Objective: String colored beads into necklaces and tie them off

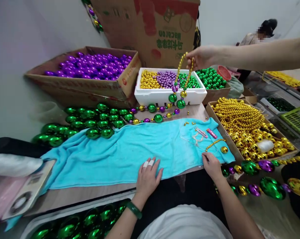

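Observation:
My left hand [148, 176] lies on the blue towel [145, 142], fingers stretched out, white tape round two of them, holding nothing. My right hand [211, 166] is closed at the towel's front right edge, its fingertips pinching the end of a short gold bead strand [214, 144]. Beside that strand rest a large gold bead [224, 149], a pair of pink-handled snips [201, 132] and a small pink packet [211, 133]. Thin pale thread and a few small gold beads lie nearby.
Another person's hand [199, 57] holds up a bead necklace [181, 66] over the white foam box [170, 97]. Purple beads fill a cardboard box [90, 87] at left. Green beads [100, 119] sit behind the towel; gold strands [237, 116] and a thread spool [265, 146] at right.

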